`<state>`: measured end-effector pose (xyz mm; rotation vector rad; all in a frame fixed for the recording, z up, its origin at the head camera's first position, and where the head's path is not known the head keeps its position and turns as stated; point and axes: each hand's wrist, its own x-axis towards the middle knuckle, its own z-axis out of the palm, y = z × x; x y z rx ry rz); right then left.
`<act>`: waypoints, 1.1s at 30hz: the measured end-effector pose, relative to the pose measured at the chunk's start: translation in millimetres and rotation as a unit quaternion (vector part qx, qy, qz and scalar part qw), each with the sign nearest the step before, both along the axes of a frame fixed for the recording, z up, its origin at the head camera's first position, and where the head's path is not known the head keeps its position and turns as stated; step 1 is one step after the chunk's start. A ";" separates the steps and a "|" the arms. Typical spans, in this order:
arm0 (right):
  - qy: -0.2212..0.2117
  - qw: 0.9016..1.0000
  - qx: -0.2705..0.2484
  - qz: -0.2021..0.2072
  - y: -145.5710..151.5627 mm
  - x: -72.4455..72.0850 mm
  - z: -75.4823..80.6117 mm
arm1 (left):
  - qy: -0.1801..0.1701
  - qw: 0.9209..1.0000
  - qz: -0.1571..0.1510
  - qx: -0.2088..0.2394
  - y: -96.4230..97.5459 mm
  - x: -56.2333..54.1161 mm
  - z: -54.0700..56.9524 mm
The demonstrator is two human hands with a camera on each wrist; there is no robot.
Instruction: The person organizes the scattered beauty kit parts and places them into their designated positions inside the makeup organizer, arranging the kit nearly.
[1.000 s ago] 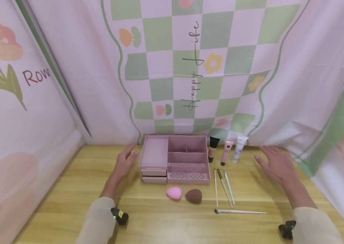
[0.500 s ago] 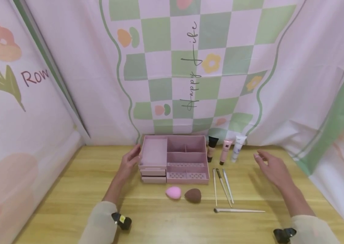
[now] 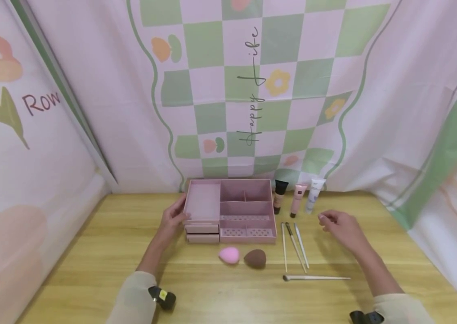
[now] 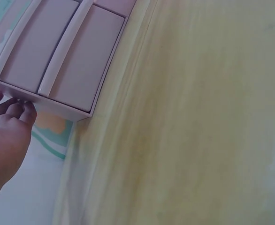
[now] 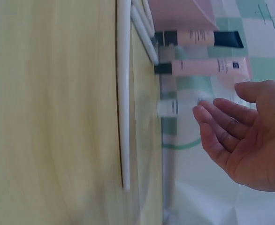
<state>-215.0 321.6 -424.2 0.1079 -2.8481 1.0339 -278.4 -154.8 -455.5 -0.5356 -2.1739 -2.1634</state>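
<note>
A pink makeup organizer [image 3: 205, 200] stands at the back of the table, with two drawers on its left and open compartments on its right. Against its left wall rest the fingers of my left hand [image 3: 170, 219]; the left wrist view shows the fingertips [image 4: 28, 110] by the side next to the drawers. My right hand [image 3: 343, 229] hovers with loosely bent fingers and nothing in it, to the right of several makeup brushes [image 3: 302, 247]. Closest to it are a white tube [image 3: 315, 196], a pink tube [image 3: 297, 201] and a black-topped foundation tube [image 3: 280, 198], all upright.
A pink makeup sponge [image 3: 230, 255] and a brown one [image 3: 255, 259] lie before the organizer. One brush [image 3: 317, 278] lies crosswise nearer the front. A printed cloth [image 3: 228, 90] hangs right behind the table [image 3: 228, 297].
My left hand has moved right and now touches the organizer's side. The right hand has come left toward the tubes, its fingers bending from straight to loosely curled.
</note>
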 end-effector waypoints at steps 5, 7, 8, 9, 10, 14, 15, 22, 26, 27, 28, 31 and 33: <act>-0.036 0.999 -0.024 0.019 -13.1 5.9 -0.4 | -0.005 1.000 -0.015 0.026 -0.3 0.6 -1.6; -0.050 0.998 -0.030 0.023 -16.6 8.4 -1.6 | -0.008 0.999 -0.020 0.038 -0.2 0.1 -2.6; -0.057 0.997 -0.033 0.025 -17.9 9.3 -2.3 | -0.008 0.999 -0.022 0.043 -0.1 0.1 -2.9; -0.063 0.997 -0.035 0.027 -19.2 10.4 -3.3 | -0.010 0.999 -0.022 0.048 0.1 -0.2 -3.4; -0.070 0.997 -0.037 0.023 -20.4 10.9 -4.8 | -0.011 0.998 -0.022 0.052 0.4 -0.3 -3.5; -0.085 0.995 -0.046 0.021 -25.2 13.2 -11.2 | -0.014 0.997 -0.021 0.066 1.7 -0.5 -4.3; -0.087 0.995 -0.048 0.019 -26.4 13.6 -13.0 | -0.014 0.997 -0.022 0.069 2.0 -0.5 -4.6; -0.100 0.994 -0.050 0.009 -33.4 16.9 -17.5 | -0.012 0.996 -0.033 0.083 2.6 -0.5 -5.7; -0.119 0.992 -0.046 0.002 -36.3 19.1 -17.8 | -0.014 0.996 -0.031 0.081 2.2 -0.6 -5.6; -0.126 0.991 -0.048 -0.002 -36.9 19.7 -18.2 | -0.016 0.996 -0.030 0.082 2.1 -0.8 -6.0; -0.132 0.990 -0.049 -0.002 -37.3 20.4 -18.8 | -0.015 0.996 -0.031 0.080 2.1 -0.7 -5.6; -0.145 0.988 -0.053 -0.007 -38.6 22.3 -20.5 | -0.017 0.996 -0.030 0.079 2.5 -0.6 -4.9; -0.151 0.987 -0.051 -0.011 -39.8 23.0 -21.6 | -0.020 0.996 -0.029 0.082 3.0 -0.2 -4.1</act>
